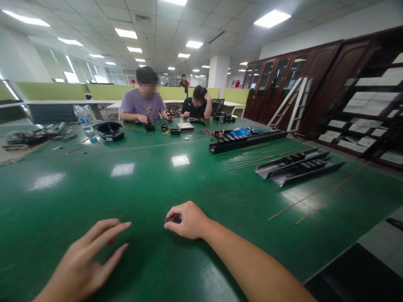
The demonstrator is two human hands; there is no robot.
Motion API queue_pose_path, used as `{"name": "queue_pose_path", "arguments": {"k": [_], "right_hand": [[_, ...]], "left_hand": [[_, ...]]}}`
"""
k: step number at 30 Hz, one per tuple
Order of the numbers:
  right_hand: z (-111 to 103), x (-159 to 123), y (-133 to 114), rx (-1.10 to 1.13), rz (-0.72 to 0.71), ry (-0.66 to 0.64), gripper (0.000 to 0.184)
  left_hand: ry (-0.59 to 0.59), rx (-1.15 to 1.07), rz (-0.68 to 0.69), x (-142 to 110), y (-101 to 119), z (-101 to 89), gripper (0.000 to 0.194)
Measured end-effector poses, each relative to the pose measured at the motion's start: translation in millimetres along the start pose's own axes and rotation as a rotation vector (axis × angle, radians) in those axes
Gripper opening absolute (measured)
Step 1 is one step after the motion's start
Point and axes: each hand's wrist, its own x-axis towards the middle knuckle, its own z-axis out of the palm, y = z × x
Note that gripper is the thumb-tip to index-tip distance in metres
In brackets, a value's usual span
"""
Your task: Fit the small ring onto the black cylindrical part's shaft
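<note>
My right hand [186, 220] rests on the green table [147, 184] near its front, fingers curled in a pinch round a small dark part [171, 219] that I cannot make out. My left hand [85, 263] hovers low over the table to the left, fingers stretched out and apart, holding nothing. A short gap of bare table separates the two hands.
Long black trays [296, 166] and thin rods [254, 161] lie at the right. Another black tray with blue parts [244, 139] sits further back. A black reel [110, 131] and clutter [36, 136] lie at the left. Two seated people [143, 102] work at the far end. Wooden cabinets [323, 84] line the right wall.
</note>
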Motion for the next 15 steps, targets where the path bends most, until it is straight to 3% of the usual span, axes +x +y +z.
{"name": "queue_pose_path", "arguments": {"k": [2,7,10,15], "right_hand": [[0.1,-0.5,-0.7,-0.011,-0.017,-0.001,0.023],[-0.8,1.2,3.2,-0.092,-0.03,-0.024,0.01],[-0.8,4.4,7.7,-0.094,0.025,0.005,0.01],[1.9,6.2,10.1,0.099,0.099,-0.032,0.021]], "left_hand": [[-0.132,0.006,0.133,25.7,20.7,26.9,0.045],[-0.15,-0.049,0.273,67.1,47.6,87.1,0.03],[-0.112,-0.181,0.247,70.2,43.5,98.4,0.028],[-0.144,-0.234,0.168,66.8,35.8,94.1,0.023]]}}
